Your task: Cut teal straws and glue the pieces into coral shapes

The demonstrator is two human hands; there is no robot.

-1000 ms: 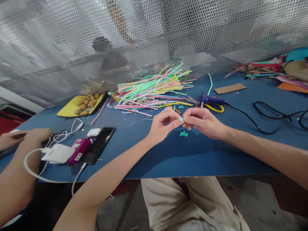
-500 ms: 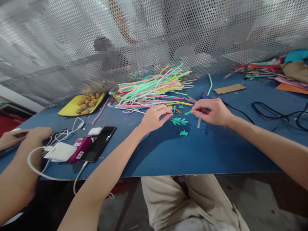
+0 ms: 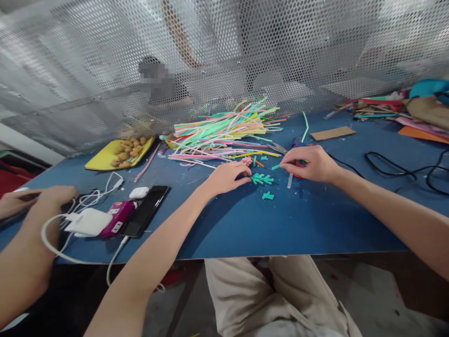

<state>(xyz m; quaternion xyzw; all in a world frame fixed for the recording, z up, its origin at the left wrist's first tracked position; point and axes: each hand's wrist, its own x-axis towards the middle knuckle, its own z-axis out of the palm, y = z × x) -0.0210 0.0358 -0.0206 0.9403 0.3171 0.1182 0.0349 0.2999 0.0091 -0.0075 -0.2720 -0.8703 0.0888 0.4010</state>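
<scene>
My left hand [image 3: 229, 178] rests low over the table, its thumb and forefinger closed at the left end of a teal pipe-cleaner sprig [image 3: 263, 179] with several short side branches. A small pink curled piece [image 3: 246, 161] lies just beyond those fingers. Between the thumb and fingertips of my right hand [image 3: 310, 163] is a short teal pipe-cleaner piece [image 3: 276, 166], pointing left. Under that hand a red-orange handle shows in part, and a clear glue stick [image 3: 290, 180] juts out below. A small teal cluster [image 3: 268, 195] sits nearer me.
Behind my hands spreads a heap of coloured pipe cleaners [image 3: 224, 128], with metal blades [image 3: 278, 148] beside it. Cardboard [image 3: 332, 133] and a black cable [image 3: 396, 164] lie right. Left are a phone [image 3: 147, 210], a purple power block [image 3: 119, 215], a yellow plate [image 3: 101, 157] and another person's hand [image 3: 58, 194].
My left hand has come down slightly toward me, and its fingertips now meet the teal sprig's left end. The right hand keeps its short teal piece, almost in place.
</scene>
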